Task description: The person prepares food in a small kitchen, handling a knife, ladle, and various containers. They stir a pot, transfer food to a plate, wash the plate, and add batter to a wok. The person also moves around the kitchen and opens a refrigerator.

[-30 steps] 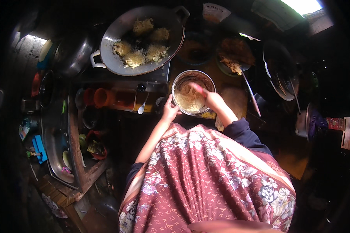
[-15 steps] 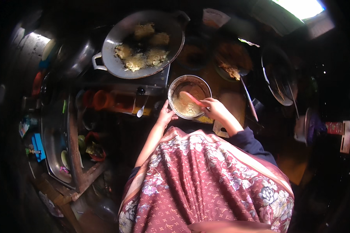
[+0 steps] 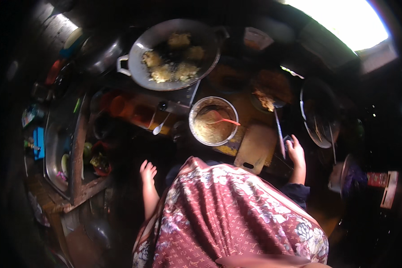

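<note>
A round metal pot [image 3: 192, 123] holds a pale batter-like mixture [image 3: 208, 129], and a red spoon [image 3: 228, 121] leans in it with its handle over the right rim. Neither hand touches the pot. Low on the left, my left hand [image 3: 148, 173] hangs empty, fingers apart. On the right, my right hand [image 3: 296, 154] has its fingers parted beside the handle of a long metal spatula [image 3: 279, 130]; whether they touch it is hard to tell. The spatula's far end reaches a dish of browned fried food [image 3: 265, 100].
A large wok [image 3: 138, 67] with several fritters [image 3: 161, 73] in oil stands at the far left of the pot. A cutting board [image 3: 256, 145] lies right of the pot. A small spoon [image 3: 158, 129] is at its left. A dark pan [image 3: 319, 134] stands far right; a sink [image 3: 58, 147] is at left.
My right hand has let go of the red spoon, which stays in the pot, and moved right toward the spatula. My left hand has left the pot's rim and moved left and down.
</note>
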Demonstrator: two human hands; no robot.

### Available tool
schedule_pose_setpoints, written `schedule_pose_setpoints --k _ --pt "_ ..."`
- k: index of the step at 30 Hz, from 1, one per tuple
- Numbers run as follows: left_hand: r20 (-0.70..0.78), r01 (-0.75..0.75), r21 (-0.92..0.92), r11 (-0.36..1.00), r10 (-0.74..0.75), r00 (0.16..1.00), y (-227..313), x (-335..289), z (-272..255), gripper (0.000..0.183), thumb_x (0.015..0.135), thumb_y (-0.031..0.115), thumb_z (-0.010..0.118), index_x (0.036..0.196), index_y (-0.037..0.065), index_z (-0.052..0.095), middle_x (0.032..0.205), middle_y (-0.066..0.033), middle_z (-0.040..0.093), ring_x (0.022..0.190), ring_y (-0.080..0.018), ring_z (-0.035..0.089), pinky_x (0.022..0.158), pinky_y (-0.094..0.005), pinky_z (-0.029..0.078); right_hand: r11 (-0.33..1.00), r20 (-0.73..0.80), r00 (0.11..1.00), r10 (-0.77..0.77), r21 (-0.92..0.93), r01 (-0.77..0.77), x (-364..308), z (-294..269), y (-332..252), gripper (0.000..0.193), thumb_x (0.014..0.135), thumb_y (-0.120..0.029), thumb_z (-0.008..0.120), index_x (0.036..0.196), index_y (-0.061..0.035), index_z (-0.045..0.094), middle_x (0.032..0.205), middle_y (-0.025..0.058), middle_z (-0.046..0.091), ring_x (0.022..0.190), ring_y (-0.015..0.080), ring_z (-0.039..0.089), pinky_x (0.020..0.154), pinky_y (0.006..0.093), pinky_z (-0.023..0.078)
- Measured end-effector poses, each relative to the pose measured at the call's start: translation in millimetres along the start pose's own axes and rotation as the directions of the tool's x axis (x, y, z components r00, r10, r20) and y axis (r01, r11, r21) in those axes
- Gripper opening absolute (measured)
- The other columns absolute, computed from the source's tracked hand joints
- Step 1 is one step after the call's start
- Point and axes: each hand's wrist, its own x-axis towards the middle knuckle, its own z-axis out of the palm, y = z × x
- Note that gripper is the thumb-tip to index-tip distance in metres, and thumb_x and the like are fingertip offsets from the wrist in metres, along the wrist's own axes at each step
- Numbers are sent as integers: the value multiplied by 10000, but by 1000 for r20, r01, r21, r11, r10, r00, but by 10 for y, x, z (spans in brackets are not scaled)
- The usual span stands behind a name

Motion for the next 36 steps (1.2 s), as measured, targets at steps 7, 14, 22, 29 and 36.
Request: schedule_pose_setpoints --k 7,14,22,29,36 --pt "73 93 157 983 -105 992 -1141 121 -509 288 823 246 519 1082 130 472 730 -52 528 587 -177 523 468 -311 420 950 131 988 -80 309 36 91 481 201 439 862 -378 412 1190 -91 466 1162 125 507 1097 219 457 933 298 324" --pt "196 8 556 831 -140 971 -1100 -33 -617 320 840 285 490 1089 84 476 791 -84 538 693 -212 541 584 -358 441 586 145 989 37 798 -139 -40 918 91 458 880 -258 437 1299 -126 309 1069 41 526 831 111 554 646 260 454" --pt "72 178 181 967 -193 978 -1142 547 -1651 429 817 434 490 1176 222 392 930 -79 507 782 -255 555 571 -360 421 237 249 968 -13 942 -239 -484 822 -613 488 845 -164 485 1289 -90 295 1048 76 525 774 151 570 607 267 478" --pt "-47 42 95 995 -38 998 -2474 366 -1896 301 827 310 494 1046 105 520 898 -97 548 780 -220 550 593 -356 448 -72 485 813 -322 844 -531 -9 1093 -405 230 812 -198 534 893 17 518 734 75 568 623 163 557 504 241 480" --pt "-250 277 632 724 -148 957 -3724 -1202 -1945 226 810 215 484 967 92 588 958 -120 579 900 -244 551 716 -336 458 -116 307 673 -673 854 -506 -461 1038 -189 238 891 -111 405 664 -112 335 517 -43 215 401 52 204 352 195 189"
